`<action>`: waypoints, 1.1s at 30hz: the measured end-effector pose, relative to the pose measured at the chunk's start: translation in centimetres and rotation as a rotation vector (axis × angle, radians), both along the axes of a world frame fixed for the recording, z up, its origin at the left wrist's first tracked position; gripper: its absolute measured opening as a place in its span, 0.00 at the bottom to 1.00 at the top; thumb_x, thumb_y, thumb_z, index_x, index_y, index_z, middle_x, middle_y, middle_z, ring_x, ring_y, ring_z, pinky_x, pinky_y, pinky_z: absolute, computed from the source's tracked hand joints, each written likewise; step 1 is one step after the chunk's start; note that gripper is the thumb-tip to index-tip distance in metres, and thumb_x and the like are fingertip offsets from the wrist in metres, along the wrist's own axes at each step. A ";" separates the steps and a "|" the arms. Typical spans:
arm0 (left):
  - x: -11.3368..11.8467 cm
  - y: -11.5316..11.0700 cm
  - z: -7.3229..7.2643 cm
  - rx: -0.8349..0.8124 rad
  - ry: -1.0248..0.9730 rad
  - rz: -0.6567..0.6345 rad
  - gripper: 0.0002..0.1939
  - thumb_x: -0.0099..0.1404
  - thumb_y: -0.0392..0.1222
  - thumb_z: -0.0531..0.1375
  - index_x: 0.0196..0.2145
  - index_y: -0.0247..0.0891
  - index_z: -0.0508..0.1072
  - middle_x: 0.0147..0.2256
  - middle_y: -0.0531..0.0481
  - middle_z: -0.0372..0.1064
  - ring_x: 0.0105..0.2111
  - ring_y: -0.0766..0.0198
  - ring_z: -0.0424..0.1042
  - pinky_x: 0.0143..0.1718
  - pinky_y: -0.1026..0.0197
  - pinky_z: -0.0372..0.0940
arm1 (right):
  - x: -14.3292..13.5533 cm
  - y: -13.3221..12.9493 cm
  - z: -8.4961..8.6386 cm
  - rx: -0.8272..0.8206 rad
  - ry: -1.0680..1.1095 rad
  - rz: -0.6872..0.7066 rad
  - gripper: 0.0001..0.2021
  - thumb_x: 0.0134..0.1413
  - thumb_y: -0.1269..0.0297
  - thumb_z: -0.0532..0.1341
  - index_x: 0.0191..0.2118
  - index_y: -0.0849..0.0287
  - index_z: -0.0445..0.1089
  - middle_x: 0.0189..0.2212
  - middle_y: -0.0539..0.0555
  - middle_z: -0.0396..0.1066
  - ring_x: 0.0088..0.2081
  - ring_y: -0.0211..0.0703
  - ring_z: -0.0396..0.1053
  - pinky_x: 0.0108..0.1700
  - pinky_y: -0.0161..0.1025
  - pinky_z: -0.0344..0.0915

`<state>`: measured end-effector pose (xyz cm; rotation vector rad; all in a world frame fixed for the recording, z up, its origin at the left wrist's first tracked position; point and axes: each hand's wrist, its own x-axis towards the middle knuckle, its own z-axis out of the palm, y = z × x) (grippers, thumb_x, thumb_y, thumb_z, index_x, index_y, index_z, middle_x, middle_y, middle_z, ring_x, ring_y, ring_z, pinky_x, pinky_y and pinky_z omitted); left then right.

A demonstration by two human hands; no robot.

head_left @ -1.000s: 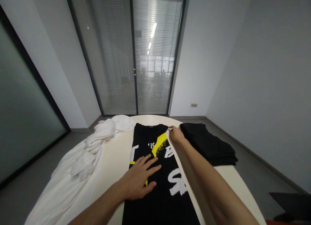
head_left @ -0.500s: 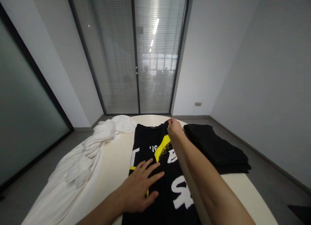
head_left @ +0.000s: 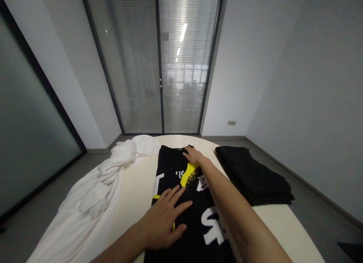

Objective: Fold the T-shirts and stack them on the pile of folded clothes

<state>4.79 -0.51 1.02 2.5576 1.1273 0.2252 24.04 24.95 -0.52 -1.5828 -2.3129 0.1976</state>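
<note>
Two bare hands rest on one black garment (head_left: 195, 217) with white lettering and yellow patches, laid flat at the middle of the pale table (head_left: 133, 195). Long axis: runs lengthwise away from the wearer, toward the glass partition (head_left: 181, 104). The narrow edge, slightly gathered, points to the far side, short of the table's far rim; the near end passes out of view at the bottom. The left long edge lies nearly straight; the right one is partly hidden by the right forearm.

Left hand (head_left: 166, 217): palm down on the garment's middle, fingers spread wide, thumb apart. Right hand (head_left: 193, 155): on the far right corner, fingers extended and moderately spread, laid over the fabric; no pinch visible.

To the right, apart from the garment, sits a stack of folded black cloth (head_left: 252, 172), its layers showing at the near edge. To the left, a rumpled white cloth (head_left: 104, 183) stretches along the table from the far side toward the wearer, its far end near the garment's upper left corner.
</note>
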 end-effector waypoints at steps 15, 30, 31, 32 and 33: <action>-0.4 -0.4 -1.2 0.096 -0.079 0.017 0.32 0.68 0.46 0.57 0.67 0.45 0.55 0.70 0.44 0.46 0.70 0.48 0.44 0.68 0.38 0.46 | 1.6 -10.8 0.5 0.023 -0.020 0.353 0.18 0.55 0.75 0.57 0.47 0.55 0.77 0.56 0.58 0.68 0.57 0.50 0.67 0.60 0.46 0.61; -0.3 -0.8 -0.3 0.107 -0.203 -0.108 0.14 0.57 0.27 0.54 0.36 0.42 0.71 0.52 0.48 0.70 0.62 0.55 0.62 0.66 0.48 0.54 | 1.9 -14.5 -1.5 0.167 0.245 0.120 0.09 0.61 0.69 0.57 0.44 0.56 0.73 0.41 0.55 0.70 0.46 0.45 0.68 0.52 0.42 0.64; -0.4 -0.8 -0.1 0.094 -0.211 -0.114 0.15 0.55 0.25 0.54 0.36 0.42 0.71 0.52 0.48 0.70 0.62 0.55 0.61 0.66 0.50 0.54 | 1.9 -14.5 -1.5 0.160 0.233 0.135 0.10 0.62 0.69 0.57 0.46 0.56 0.73 0.41 0.55 0.71 0.46 0.45 0.68 0.53 0.42 0.64; -0.5 -0.8 0.0 0.083 -0.219 -0.117 0.17 0.53 0.24 0.53 0.35 0.42 0.71 0.52 0.49 0.69 0.63 0.56 0.60 0.65 0.51 0.56 | 1.9 -14.6 -1.5 0.161 0.232 0.151 0.12 0.63 0.69 0.56 0.48 0.57 0.73 0.42 0.55 0.72 0.47 0.45 0.68 0.54 0.42 0.63; -0.7 -0.8 0.2 0.073 -0.225 -0.119 0.17 0.53 0.24 0.53 0.35 0.42 0.71 0.52 0.49 0.69 0.63 0.56 0.59 0.64 0.52 0.57 | 2.0 -14.7 -1.4 0.166 0.236 0.174 0.13 0.64 0.68 0.55 0.50 0.57 0.72 0.44 0.56 0.72 0.48 0.45 0.68 0.54 0.42 0.63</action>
